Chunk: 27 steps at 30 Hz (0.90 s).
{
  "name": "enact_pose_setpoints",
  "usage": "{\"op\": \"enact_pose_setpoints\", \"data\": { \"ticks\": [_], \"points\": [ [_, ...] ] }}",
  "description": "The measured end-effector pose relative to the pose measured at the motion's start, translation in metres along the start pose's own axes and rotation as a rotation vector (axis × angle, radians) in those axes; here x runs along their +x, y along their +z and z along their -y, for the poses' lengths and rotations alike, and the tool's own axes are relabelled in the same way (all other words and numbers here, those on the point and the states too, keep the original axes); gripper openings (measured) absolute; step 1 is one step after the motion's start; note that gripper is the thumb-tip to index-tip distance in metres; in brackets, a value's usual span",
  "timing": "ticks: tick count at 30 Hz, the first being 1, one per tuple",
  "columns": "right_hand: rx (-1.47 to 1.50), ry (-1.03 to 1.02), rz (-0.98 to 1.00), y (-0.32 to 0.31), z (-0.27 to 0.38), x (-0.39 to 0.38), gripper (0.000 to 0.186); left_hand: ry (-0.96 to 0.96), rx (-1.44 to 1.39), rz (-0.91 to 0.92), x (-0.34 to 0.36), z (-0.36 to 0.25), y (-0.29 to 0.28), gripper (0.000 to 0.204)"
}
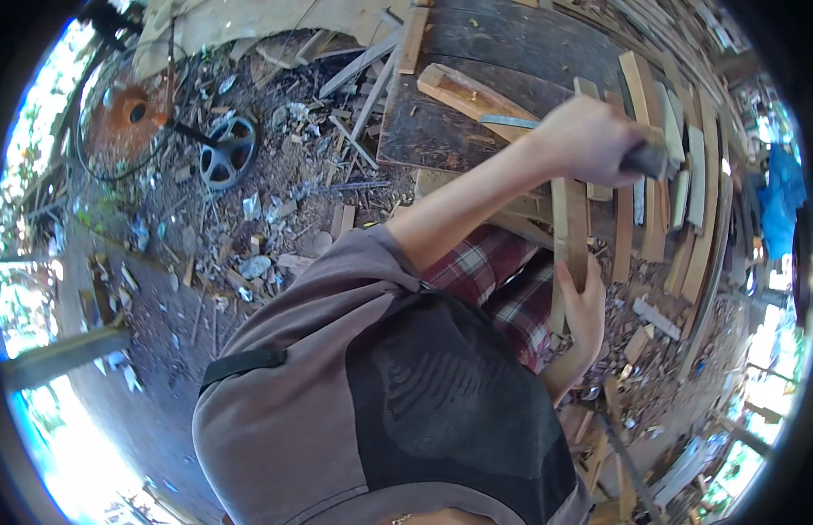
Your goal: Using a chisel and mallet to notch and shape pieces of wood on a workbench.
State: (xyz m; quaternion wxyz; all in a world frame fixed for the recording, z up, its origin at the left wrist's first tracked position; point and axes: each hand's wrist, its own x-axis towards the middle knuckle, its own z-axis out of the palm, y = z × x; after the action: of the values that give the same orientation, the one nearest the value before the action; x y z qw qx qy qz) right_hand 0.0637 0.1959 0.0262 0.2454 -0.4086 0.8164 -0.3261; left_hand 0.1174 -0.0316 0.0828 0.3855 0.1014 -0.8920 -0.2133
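My left hand [599,140] reaches across the bench, fingers closed around a dark, blocky object [642,160] that I cannot identify, above a narrow wooden board [570,219]. My right hand [581,311] grips that board lower down, near my plaid-covered legs [467,267]. To the left of my left hand, a wooden piece [450,87] lies on the dark, worn bench top [502,44], with a thin pale-blue strip [507,121] across it.
Wooden strips [699,219] lie at the bench's right. A fan with an orange centre [126,118] and round base [227,153] stands at left. Scrap wood and litter [284,210] cover the ground. A blue sheet [778,210] hangs at far right; a timber beam [61,357] crosses lower left.
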Motion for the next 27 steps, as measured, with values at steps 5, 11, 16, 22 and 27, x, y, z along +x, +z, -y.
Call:
{"op": "enact_pose_setpoints", "data": {
  "ticks": [5,11,16,22,27],
  "points": [
    [-0.088,0.093,-0.073,-0.008,-0.006,-0.013,0.07,0.093,0.028,0.096,0.009,0.006,0.005,0.025],
    [-0.004,0.208,-0.09,-0.011,-0.002,-0.014,0.08,0.075,-0.012,0.173,0.014,0.018,0.012,0.024],
    [-0.005,0.212,-0.073,-0.014,-0.003,-0.009,0.075,0.062,0.038,0.133,0.015,0.026,0.022,0.023],
    [0.055,0.235,-0.05,-0.018,-0.021,-0.009,0.074,-0.075,0.063,0.282,0.019,0.04,0.03,0.023],
    [-0.006,0.26,-0.114,-0.017,-0.022,-0.012,0.077,-0.045,0.065,0.347,0.013,0.05,0.039,0.026]
  ]
}}
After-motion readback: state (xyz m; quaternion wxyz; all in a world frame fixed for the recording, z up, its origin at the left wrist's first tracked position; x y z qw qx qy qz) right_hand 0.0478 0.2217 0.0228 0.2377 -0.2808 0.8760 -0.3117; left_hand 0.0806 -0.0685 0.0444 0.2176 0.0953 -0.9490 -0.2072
